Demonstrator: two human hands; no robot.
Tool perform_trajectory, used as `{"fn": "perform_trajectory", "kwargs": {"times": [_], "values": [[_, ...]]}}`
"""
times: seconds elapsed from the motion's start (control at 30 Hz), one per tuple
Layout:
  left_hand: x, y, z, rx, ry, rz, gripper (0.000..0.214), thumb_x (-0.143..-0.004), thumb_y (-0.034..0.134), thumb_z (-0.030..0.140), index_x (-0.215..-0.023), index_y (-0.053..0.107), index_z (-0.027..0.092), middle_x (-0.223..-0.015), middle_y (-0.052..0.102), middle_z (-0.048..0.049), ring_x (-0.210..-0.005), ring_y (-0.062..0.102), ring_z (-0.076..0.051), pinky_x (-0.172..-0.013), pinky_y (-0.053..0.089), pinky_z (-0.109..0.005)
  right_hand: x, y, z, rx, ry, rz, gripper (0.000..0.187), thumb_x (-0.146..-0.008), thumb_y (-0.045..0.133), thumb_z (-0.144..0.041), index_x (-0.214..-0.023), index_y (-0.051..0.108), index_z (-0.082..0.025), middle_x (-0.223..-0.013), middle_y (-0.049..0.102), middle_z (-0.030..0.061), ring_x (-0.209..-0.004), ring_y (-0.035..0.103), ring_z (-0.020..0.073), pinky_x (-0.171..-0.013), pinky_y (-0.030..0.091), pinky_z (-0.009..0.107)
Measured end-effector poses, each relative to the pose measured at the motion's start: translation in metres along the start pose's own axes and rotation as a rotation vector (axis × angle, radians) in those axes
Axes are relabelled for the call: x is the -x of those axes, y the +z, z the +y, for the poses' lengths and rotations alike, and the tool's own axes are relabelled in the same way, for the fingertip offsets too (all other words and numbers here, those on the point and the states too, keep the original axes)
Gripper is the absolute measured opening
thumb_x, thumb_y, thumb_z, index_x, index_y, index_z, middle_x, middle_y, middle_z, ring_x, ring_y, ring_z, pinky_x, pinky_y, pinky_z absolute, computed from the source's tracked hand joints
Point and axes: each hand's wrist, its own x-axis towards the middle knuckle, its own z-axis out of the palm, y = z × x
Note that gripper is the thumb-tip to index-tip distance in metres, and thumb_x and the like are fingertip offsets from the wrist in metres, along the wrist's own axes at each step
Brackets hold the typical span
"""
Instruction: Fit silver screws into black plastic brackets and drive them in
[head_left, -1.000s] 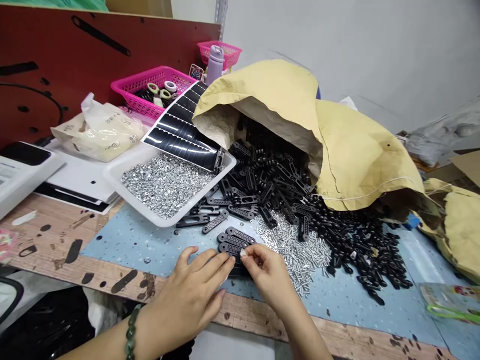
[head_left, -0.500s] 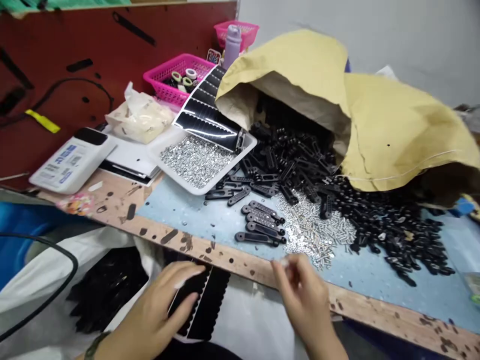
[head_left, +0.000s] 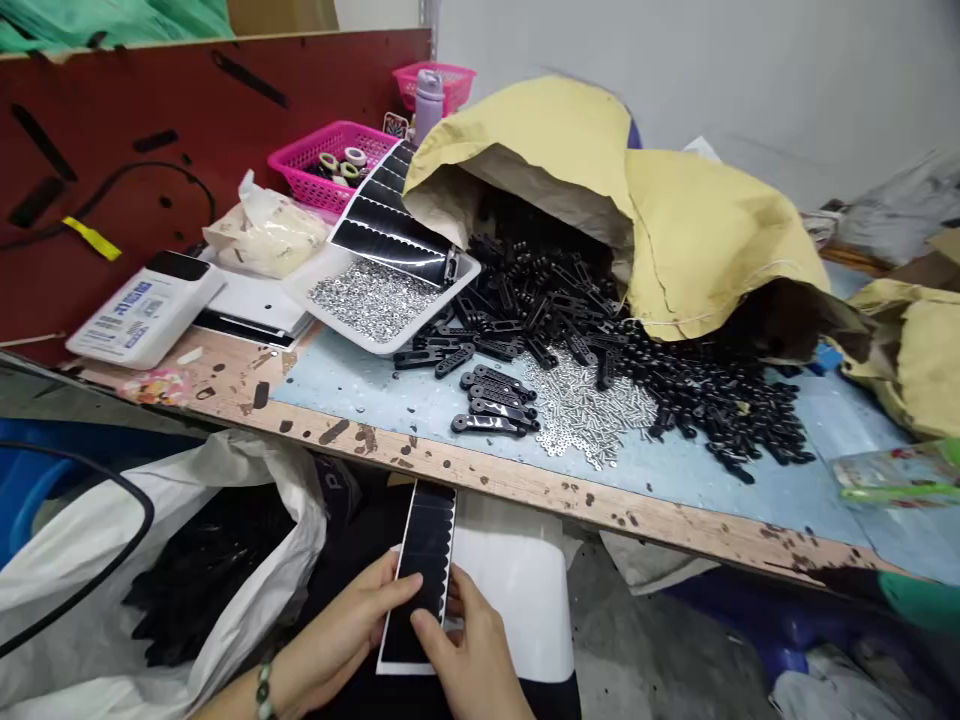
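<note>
On my lap, a strip of black stickers (head_left: 429,535) with a scalloped right edge and white backing is between both hands. My left hand (head_left: 349,630) grips its left side, thumb on the black face. From the right, my right hand (head_left: 480,650) grips it with the thumb on the front and fingers at the scalloped edge. Under it, a white sheet (head_left: 517,590) lies partly below the table edge. On the table above are a few black arm-shaped parts (head_left: 495,400) in a small group, beside a heap of small silver pins (head_left: 589,405).
A white tray (head_left: 296,285) of small silver pieces has a black sticker sheet (head_left: 390,240) leaning on it. Yellow sacks (head_left: 540,125) spill black parts. A white scale-like device (head_left: 142,310) and pink basket (head_left: 289,160) stand left. An open white sack (head_left: 247,460) holds black pieces below.
My right hand has moved from the table's edge down to the black strip and now grips it. My left hand has lowered and holds the strip's left side. The view has shifted right.
</note>
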Motion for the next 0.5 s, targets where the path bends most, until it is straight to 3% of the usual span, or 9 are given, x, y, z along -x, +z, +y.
{"fn": "perform_trajectory", "kwargs": {"times": [0.1, 0.3, 0.5], "values": [[-0.006, 0.011, -0.013, 0.160, 0.010, 0.011, 0.029, -0.089, 0.056, 0.032, -0.116, 0.059, 0.021, -0.113, 0.068, -0.0059, -0.114, 0.058, -0.024, -0.098, 0.044, -0.040, 0.002, 0.001, 0.004, -0.083, -0.035, 0.063, 0.040, -0.086, 0.056, -0.041, -0.120, 0.060, -0.019, -0.108, 0.070, 0.0105, -0.094, 0.067, 0.0253, -0.080, 0.055, 0.036], [-0.011, 0.020, -0.021, 0.104, 0.092, 0.089, 0.034, -0.088, 0.058, 0.036, -0.117, 0.057, 0.020, -0.118, 0.066, -0.0075, -0.116, 0.057, -0.025, -0.099, 0.043, -0.040, 0.000, 0.012, 0.022, -0.053, -0.077, 0.232, 0.048, -0.087, 0.052, -0.053, -0.122, 0.059, -0.021, -0.122, 0.063, 0.0091, -0.115, 0.057, 0.0266, -0.100, 0.043, 0.039], [-0.008, 0.020, -0.015, 0.115, 0.128, 0.119, 0.037, -0.086, 0.061, 0.038, -0.118, 0.056, 0.019, -0.124, 0.062, -0.0094, -0.119, 0.055, -0.026, -0.100, 0.043, -0.041, -0.004, 0.001, 0.008, -0.124, -0.098, 0.057, 0.041, -0.095, 0.038, -0.051, -0.107, 0.063, -0.021, -0.100, 0.068, 0.0068, -0.096, 0.063, 0.0223, -0.088, 0.049, 0.032]]}}
